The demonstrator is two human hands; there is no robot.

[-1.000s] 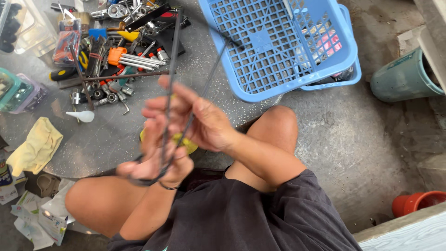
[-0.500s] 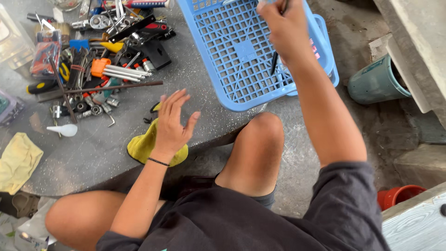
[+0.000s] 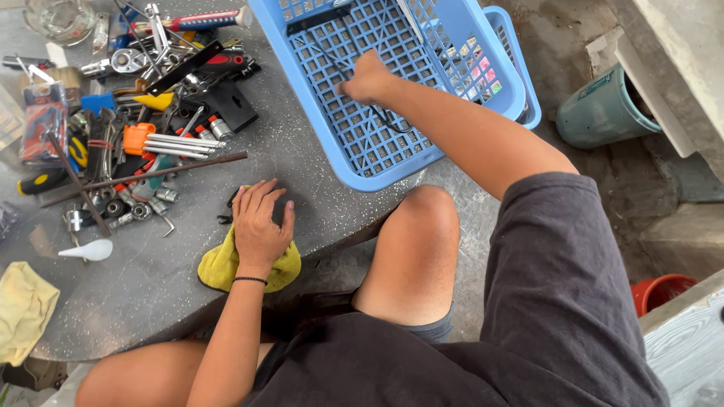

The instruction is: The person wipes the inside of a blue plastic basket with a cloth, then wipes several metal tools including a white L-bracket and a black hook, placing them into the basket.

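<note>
The person's right hand [image 3: 367,78] reaches to twelve o'clock into a blue lattice basket [image 3: 354,162], fingers pinched on a thin black cord [image 3: 388,120] lying inside. The left hand [image 3: 260,222] rests open, palm down, on a yellow cloth [image 3: 219,267] at nine o'clock. An orange rectangular package [image 3: 43,132] lies far left among scattered tools.

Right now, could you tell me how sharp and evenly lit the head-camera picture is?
Head view: soft, even daylight with no hard shadows; right hand in the blue basket and left hand on the yellow cloth look sharp; the grey table shows a faint sheen.
</note>
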